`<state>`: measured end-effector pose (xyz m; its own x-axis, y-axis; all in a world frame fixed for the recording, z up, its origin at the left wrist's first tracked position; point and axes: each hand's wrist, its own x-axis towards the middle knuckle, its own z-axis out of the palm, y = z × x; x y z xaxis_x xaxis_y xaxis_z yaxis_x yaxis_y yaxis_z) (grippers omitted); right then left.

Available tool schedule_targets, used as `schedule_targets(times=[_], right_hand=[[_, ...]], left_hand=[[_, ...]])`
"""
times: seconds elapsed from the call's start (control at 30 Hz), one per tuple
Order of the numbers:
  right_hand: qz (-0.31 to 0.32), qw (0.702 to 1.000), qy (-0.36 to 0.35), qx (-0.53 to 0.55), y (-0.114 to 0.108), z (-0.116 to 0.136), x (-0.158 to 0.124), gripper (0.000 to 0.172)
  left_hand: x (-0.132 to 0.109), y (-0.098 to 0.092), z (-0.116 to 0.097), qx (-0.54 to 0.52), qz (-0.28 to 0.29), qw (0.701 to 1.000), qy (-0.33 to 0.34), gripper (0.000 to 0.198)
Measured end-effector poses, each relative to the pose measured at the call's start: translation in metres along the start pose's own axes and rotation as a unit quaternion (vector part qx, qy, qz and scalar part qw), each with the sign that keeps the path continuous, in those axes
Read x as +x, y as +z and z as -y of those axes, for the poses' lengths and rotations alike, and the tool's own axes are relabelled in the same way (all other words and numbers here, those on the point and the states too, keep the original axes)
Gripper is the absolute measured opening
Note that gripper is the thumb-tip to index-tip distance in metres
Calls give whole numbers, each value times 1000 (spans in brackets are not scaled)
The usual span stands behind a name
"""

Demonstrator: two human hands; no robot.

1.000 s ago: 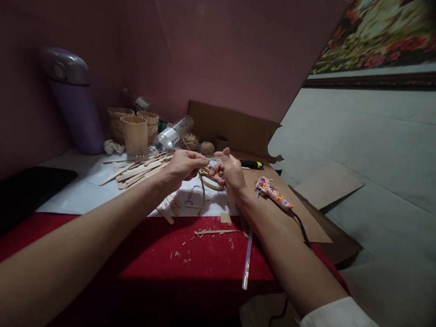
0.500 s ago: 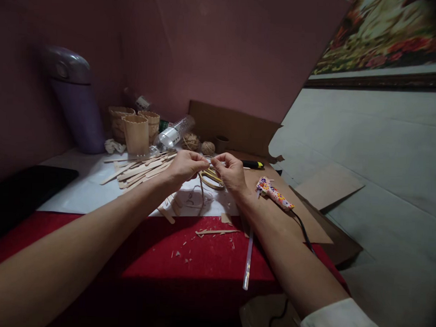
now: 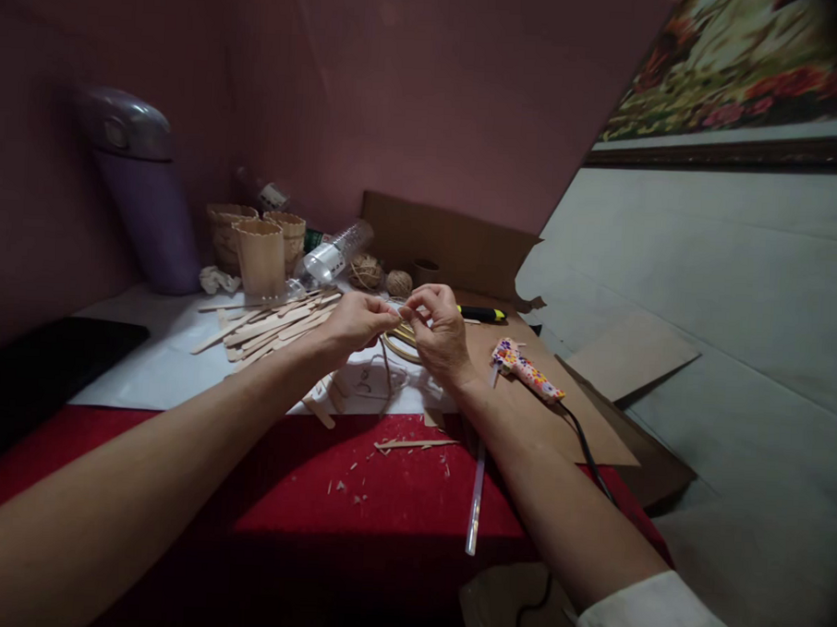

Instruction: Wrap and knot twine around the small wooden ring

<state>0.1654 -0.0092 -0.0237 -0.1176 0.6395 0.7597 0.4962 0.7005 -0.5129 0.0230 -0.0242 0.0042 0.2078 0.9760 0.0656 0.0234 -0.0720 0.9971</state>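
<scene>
My left hand (image 3: 358, 325) is closed in a pinch. A brown strand of twine (image 3: 387, 363) hangs below its fingertips and curls down over the white paper. Close against it, my right hand (image 3: 440, 333) also pinches, thumb and forefinger meeting the left fingertips; what sits between them is too small to make out. Gold-handled scissors (image 3: 404, 343) lie beneath the hands, partly covered by the right one. Flat wooden craft sticks (image 3: 279, 326) are heaped to the left of my left hand. Behind the fingers rest two balls of twine (image 3: 367, 271).
A flowered glue gun (image 3: 529, 369) and a black-yellow cutter (image 3: 484, 314) lie on cardboard at right. A clear glue stick (image 3: 476, 501) overhangs the red cloth (image 3: 279, 474). Wooden cups (image 3: 260, 256), a plastic bottle (image 3: 336, 253) and a purple flask (image 3: 146, 200) stand or lie at the back.
My right hand has turned and risen slightly, its fingers more curled and covering more of the scissors. My left hand has barely moved.
</scene>
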Motion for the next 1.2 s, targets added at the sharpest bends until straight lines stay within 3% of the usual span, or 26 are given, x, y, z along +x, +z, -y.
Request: schedule_targets(times=[0.2,0.47,0.63,0.87,1.2], right_hand=[[-1,999,8,-32,0,-2,1,16],[17,998,44,45,1,-4,3,36],[32,997,31,64,0,-2,3,35],[26,994,45,97,1,-12,5,34],[22,990,66,121,4,-18,6,34]], left_hand=[[0,0,2,26,11,1000,-2,23],[1,-1,4,35,27,999,-11,35],[3,-3,5,-7,41,999,-21,40],[6,-6,4,-106,38,993,-46,31],[4,-11,4,-183,89,978,-52,16]])
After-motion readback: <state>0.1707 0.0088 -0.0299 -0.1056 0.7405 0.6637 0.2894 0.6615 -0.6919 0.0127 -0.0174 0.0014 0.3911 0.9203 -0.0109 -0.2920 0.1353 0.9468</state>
